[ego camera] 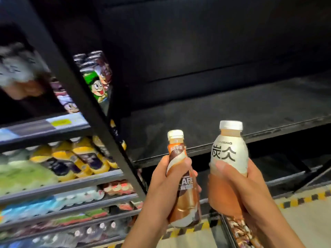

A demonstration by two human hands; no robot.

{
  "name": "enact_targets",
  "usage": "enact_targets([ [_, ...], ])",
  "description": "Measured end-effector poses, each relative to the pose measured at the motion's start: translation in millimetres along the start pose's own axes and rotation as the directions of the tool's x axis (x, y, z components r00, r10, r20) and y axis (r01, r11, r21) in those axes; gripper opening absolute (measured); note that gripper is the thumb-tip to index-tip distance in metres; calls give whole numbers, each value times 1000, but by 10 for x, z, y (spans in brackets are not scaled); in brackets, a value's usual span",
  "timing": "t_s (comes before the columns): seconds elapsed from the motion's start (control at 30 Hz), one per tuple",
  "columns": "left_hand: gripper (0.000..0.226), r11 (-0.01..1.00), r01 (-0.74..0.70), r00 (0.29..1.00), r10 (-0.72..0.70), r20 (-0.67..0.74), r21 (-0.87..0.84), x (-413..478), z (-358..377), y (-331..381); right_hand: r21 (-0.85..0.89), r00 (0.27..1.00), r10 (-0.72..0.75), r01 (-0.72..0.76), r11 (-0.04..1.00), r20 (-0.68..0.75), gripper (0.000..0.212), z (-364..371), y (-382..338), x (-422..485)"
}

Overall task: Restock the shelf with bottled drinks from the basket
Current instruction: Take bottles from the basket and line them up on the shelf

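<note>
Head view, at a drinks rack. The left hand [166,190] grips a slim coffee bottle [188,204] with a brown and white swirled wrapper and a pale cap; its fingers wrap the bottle's middle, thumb across the front. The right hand [238,192] grips a broader white-labelled bottle [229,154] with black characters, a white cap and pale brown liquid; its fingers curl round the lower half, thumb on the label. Both bottles are upright, side by side and slightly apart, raised in front of the dark shelf [232,111], just below its front edge and not touching it. Below the right wrist lies the basket [227,230], its contents blurred. A slanted black post [100,122] divides the rack. To its left: cartoon-printed cans [97,85], yellow-shouldered bottles [80,158] and further blurred rows beneath. Striped yellow-black tape [304,197] runs along the floor.
</note>
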State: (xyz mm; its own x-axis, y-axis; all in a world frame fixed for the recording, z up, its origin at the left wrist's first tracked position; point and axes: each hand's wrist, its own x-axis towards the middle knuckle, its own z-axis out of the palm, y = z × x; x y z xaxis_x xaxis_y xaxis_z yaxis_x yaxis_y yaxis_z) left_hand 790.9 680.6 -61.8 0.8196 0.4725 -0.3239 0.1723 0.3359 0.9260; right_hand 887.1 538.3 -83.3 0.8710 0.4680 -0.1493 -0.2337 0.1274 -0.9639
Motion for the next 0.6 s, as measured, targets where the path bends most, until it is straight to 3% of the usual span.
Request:
enact_targets([
  [0.17,43,989,-101,988,86,-129,-110,-723,-1009,299,-9,985,-21,23,1000,171,116,1039,28,-492],
  [0.23,37,983,-123,979,97,-179,-139,-959,-1373,377,5,975,-52,52,999,214,124,1439,102,-673],
  [0.3,40,977,-159,965,123,-231,-144,-1137,-1716,457,-16,969,-131,138,990,210,106,1852,189,-828],
  [0.37,45,969,-211,941,168,-293,-125,-1242,-2030,540,-12,964,-172,178,984,204,60,2205,174,-960],
  [0.4,52,965,-241,929,199,-313,-103,-1299,-2177,584,15,962,-150,151,988,230,51,2360,140,-1009],
  [0.5,53,951,-300,900,257,-351,-71,-1408,-2568,747,9,939,-66,67,998,338,52,2752,85,-1029],
  [0.6,50,947,-319,893,284,-348,-47,-1432,-2902,938,-14,923,-63,74,997,379,76,3161,48,-971],
])
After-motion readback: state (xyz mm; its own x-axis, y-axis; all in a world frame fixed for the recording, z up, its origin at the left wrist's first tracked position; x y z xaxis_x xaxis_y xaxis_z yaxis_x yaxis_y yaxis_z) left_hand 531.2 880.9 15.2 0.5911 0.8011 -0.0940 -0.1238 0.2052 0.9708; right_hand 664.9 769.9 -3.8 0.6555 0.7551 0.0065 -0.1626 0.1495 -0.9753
